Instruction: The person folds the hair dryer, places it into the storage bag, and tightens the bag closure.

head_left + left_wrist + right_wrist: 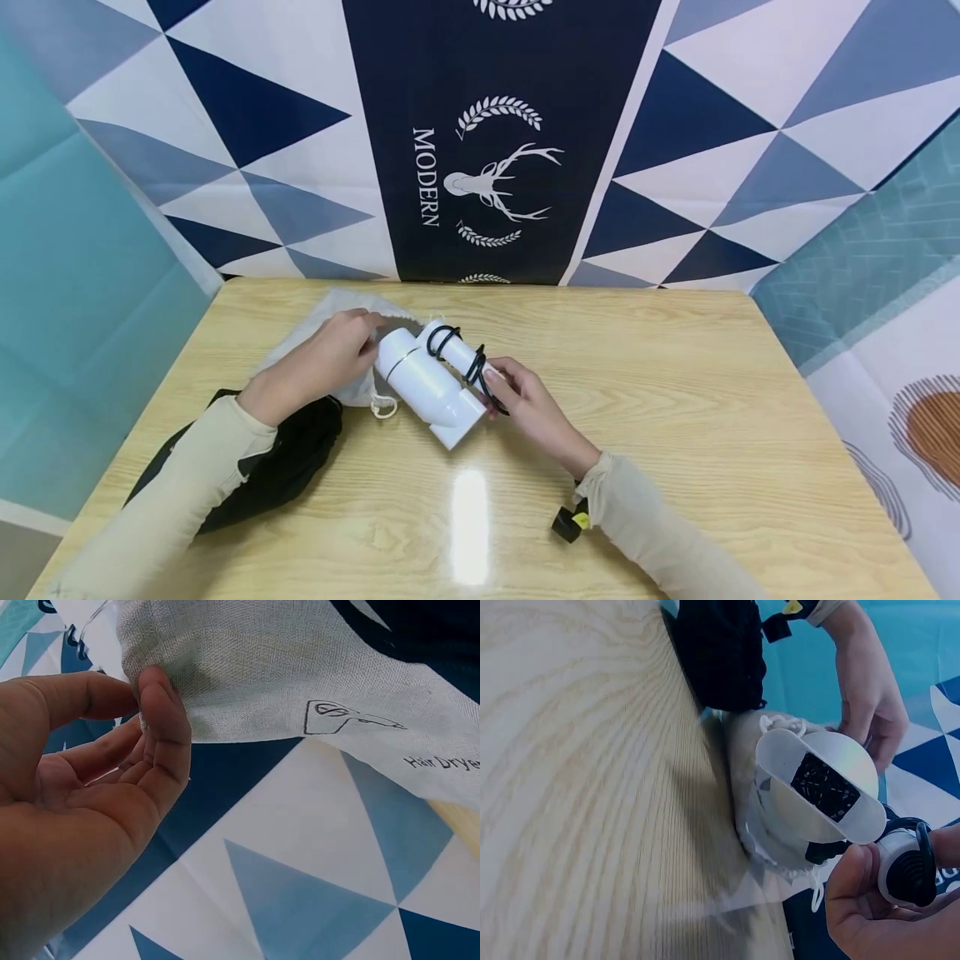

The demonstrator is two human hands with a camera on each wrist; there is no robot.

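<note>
A white hair dryer (422, 385) with a folded handle is held above the table, tilted, a black cord (477, 367) wound round its handle. My right hand (528, 404) grips the handle's end; in the right wrist view the wide flat nozzle (772, 754) points at the camera. With thumb and fingertips, my left hand (335, 354) pinches the edge of a light grey cloth drawstring bag (247, 667), printed "Hair Dryer". The dryer's rear overlaps the mouth of the bag in the head view. A white drawstring loop (384, 407) hangs from the bag.
A black cloth item (288, 467) lies on the wooden table (675, 400) under my left forearm. Behind the table stands a backdrop (510, 75) patterned with triangles and a deer head. A small black device (567, 524) is on my right wrist.
</note>
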